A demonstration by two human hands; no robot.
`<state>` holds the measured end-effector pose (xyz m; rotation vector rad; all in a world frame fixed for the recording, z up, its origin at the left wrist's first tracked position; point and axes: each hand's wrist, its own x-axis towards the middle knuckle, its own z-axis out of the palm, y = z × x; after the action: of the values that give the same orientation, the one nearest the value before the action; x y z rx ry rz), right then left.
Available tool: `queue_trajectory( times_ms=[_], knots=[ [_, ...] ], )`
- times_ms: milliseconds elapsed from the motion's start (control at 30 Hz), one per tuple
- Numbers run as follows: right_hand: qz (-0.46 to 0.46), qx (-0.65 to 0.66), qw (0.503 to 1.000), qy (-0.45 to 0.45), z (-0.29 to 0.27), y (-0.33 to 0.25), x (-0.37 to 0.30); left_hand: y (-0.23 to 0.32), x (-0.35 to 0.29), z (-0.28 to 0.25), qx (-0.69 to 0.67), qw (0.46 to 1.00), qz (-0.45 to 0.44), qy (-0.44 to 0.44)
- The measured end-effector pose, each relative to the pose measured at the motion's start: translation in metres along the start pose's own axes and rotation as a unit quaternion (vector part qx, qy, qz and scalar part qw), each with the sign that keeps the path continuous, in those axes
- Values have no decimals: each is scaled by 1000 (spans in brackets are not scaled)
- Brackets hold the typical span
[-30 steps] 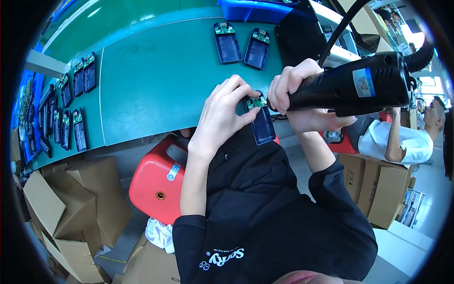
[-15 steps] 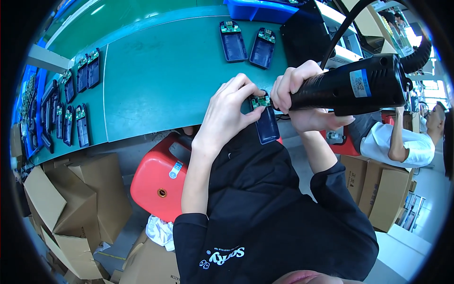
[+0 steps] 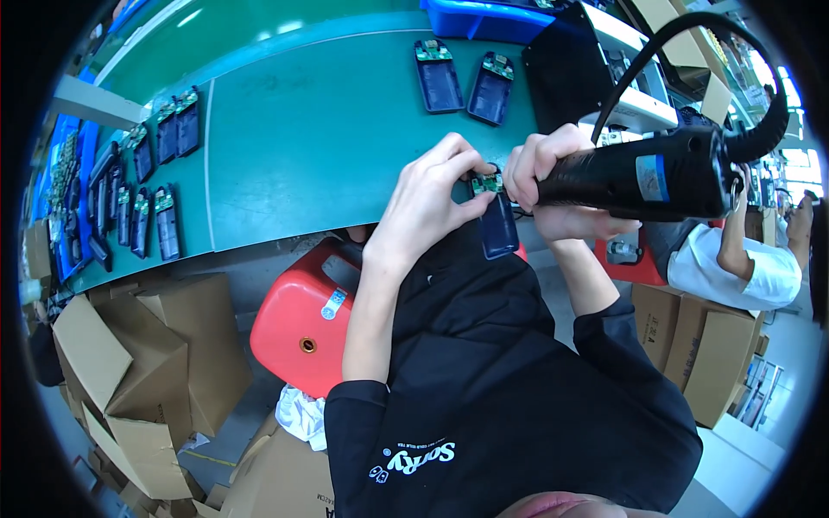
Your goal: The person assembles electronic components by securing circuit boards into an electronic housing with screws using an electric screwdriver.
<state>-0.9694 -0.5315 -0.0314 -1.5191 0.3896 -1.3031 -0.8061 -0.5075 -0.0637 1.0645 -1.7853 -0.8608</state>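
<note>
My left hand [image 3: 432, 200] pinches the circuit-board end of a dark plastic casing [image 3: 498, 231] between thumb and fingers. The casing hangs over the near table edge, its long hollow part toward my body, with a small green circuit board [image 3: 488, 184] at its far end. My right hand [image 3: 553, 177] is wrapped round a thick black electric screwdriver [image 3: 639, 183], held sideways with its cable end to the right. Its tip points left at the board end; my fingers hide the tip, so I cannot tell whether it touches.
Two similar casings [image 3: 439, 79] lie at the back of the green table [image 3: 302, 129]; several more [image 3: 167, 226] sit at its left. A blue bin [image 3: 484, 19] and a black box-shaped machine [image 3: 561, 69] stand behind. Red stool [image 3: 298, 324] and cardboard boxes [image 3: 155, 363] are below. Another person [image 3: 734, 263] sits right.
The whole scene has shifted slightly right in view. Both hands keep their hold on the casing and the electric screwdriver, which looks a little more level.
</note>
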Motion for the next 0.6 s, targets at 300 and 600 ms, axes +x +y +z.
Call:
queue_trajectory(
  times_ms=[300, 600],
  knots=[
    [70, 30, 996, 46, 8, -3, -2, -4, -5, 0, 13, 999, 44, -11],
    [15, 138, 985, 102, -30, -41, -47, -7, -14, -84, 139, 989, -50, 30]
  ],
)
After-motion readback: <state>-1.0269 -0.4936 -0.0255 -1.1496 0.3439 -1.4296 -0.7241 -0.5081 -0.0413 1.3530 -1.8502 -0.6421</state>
